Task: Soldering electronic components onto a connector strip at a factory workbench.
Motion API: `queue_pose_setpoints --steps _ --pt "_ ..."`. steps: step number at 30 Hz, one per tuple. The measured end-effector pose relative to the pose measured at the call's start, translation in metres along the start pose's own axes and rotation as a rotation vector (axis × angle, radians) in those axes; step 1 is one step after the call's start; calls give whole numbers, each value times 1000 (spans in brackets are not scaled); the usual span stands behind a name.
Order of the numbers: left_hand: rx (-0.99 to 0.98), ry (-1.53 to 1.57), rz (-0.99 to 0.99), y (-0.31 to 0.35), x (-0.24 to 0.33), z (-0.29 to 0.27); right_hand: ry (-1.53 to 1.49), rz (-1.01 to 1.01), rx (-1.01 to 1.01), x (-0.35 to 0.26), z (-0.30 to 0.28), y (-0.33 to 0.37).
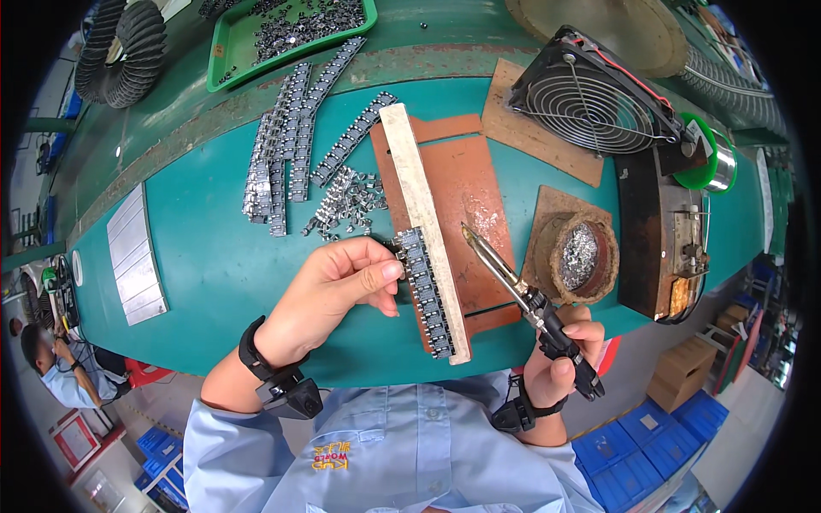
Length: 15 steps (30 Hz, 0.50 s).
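Observation:
My right hand (pixel 564 350) grips a soldering iron (pixel 522 295) by its black handle. Its tip points up and left, over the brown board (pixel 479 197) and apart from the circuit boards. A strip of small dark circuit boards (pixel 425 295) lies along the left edge of a pale bar (pixel 419 188). At the upper end of that strip, my left hand (pixel 346 278) pinches thumb and forefinger together. Whatever is between those fingertips is too small and covered to make out. Just beyond this hand lies a loose pile of small metal parts (pixel 351 201).
More circuit board strips (pixel 291 128) lie at the far left, below a green tray (pixel 295 64) of small parts. To the right are a fan (pixel 590 107), a round pot (pixel 611 265), a solder spool (pixel 723 162) and a metal box (pixel 641 239). A ridged metal plate (pixel 137 256) lies left.

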<state>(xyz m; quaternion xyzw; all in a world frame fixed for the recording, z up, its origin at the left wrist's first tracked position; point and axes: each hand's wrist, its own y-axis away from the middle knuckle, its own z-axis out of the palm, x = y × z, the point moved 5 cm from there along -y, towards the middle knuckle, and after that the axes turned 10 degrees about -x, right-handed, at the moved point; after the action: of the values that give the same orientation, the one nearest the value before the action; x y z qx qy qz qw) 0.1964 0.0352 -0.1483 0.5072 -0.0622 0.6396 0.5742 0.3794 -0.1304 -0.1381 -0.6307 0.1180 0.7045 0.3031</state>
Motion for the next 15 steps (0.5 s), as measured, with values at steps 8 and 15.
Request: queue_pose_setpoints --steps 8,15 --pt "-23 20 17 -1 2 1 7 5 -2 -1 0 0" --pt "-30 5 12 -1 4 1 2 10 -4 0 0 0"
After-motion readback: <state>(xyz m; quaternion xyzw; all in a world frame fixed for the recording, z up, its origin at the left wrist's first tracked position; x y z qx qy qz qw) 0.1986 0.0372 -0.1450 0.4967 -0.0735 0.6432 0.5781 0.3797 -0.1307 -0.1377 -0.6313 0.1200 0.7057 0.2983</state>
